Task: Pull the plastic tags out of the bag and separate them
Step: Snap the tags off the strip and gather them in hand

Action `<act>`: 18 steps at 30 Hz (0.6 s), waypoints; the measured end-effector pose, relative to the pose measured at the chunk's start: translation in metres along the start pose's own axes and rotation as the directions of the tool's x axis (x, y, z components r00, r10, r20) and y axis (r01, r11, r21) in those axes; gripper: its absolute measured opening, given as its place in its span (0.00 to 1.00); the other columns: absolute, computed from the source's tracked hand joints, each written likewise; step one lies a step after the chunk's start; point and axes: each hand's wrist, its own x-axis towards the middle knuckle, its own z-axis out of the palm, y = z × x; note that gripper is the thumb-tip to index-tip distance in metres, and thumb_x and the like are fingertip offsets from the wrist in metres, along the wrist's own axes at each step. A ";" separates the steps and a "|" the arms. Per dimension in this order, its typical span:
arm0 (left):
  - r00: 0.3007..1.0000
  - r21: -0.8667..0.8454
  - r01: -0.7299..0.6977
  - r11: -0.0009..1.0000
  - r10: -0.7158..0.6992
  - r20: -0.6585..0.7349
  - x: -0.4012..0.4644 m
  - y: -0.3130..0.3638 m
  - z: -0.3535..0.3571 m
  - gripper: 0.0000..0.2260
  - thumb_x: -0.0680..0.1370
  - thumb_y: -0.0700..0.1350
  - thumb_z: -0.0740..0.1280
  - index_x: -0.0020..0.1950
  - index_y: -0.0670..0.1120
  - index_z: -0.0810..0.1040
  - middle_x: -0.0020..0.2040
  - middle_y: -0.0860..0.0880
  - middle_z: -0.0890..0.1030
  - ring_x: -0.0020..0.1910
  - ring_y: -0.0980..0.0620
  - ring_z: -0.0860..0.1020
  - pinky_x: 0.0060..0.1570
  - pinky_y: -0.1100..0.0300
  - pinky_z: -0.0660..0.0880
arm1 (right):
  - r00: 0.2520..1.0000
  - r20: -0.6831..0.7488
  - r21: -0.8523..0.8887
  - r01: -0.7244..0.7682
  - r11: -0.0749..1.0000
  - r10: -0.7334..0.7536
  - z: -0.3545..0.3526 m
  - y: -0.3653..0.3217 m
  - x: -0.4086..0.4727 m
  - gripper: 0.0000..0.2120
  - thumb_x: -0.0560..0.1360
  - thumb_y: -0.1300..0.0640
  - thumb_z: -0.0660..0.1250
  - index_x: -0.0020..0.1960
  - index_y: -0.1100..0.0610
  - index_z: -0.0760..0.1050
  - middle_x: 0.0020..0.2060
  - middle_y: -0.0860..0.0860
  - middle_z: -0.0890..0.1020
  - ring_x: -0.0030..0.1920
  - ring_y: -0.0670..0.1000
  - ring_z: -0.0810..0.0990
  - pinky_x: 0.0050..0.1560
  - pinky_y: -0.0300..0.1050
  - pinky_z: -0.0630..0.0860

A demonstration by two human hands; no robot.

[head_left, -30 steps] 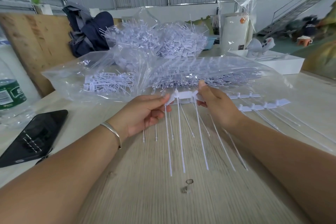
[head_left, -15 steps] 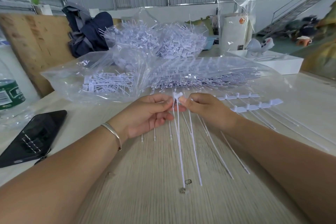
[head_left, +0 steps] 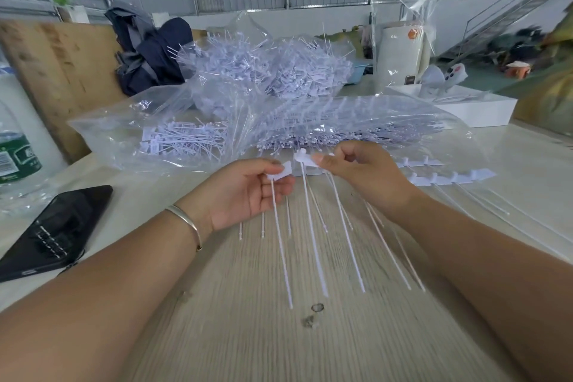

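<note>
Since half-second ago, hands parted: one tag snapped free, gap now between heads.

Bag (head_left: 192, 133) of plastic tags lies on table (head_left: 248, 335) just beyond hands, clear, limp, still well filled.

Joined strips (head_left: 449, 178) lie right of bag, on table.

Right hand (head_left: 356, 174) pinches head of remaining strip (head_left: 305, 160), tails hanging.

Left hand (head_left: 248, 192) pinches single tag (head_left: 280, 174) by flat head, tail hanging.

Judgement: tags featherlight, tails thin and whippy, heads stiff; grip at heads, snap at joint.
</note>
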 end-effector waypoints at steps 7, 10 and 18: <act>0.997 0.063 -0.005 0.998 0.010 -0.072 0.003 -0.003 -0.001 0.11 0.67 0.39 0.70 0.48 0.43 0.77 0.33 0.50 0.70 0.23 0.59 0.64 0.19 0.69 0.62 | 1.000 -0.009 -0.031 -0.018 0.999 0.018 0.001 0.002 0.001 0.20 0.72 0.48 0.72 0.29 0.55 0.67 0.24 0.43 0.64 0.28 0.43 0.63 0.37 0.41 0.61; 0.996 0.139 0.021 0.990 -0.009 -0.085 0.001 -0.001 -0.001 0.19 0.68 0.34 0.69 0.59 0.43 0.77 0.34 0.52 0.68 0.25 0.60 0.62 0.18 0.71 0.57 | 0.999 -0.030 -0.083 -0.041 0.996 0.038 0.002 0.004 0.001 0.16 0.71 0.47 0.72 0.35 0.58 0.74 0.29 0.46 0.70 0.31 0.45 0.67 0.38 0.42 0.64; 0.988 0.197 0.029 0.980 0.001 -0.152 0.003 -0.004 0.004 0.11 0.78 0.33 0.63 0.59 0.43 0.74 0.29 0.53 0.71 0.21 0.61 0.59 0.15 0.70 0.54 | 1.000 -0.016 -0.216 -0.018 0.976 0.015 0.003 0.003 -0.002 0.12 0.71 0.47 0.72 0.40 0.55 0.78 0.33 0.45 0.73 0.34 0.44 0.69 0.39 0.41 0.65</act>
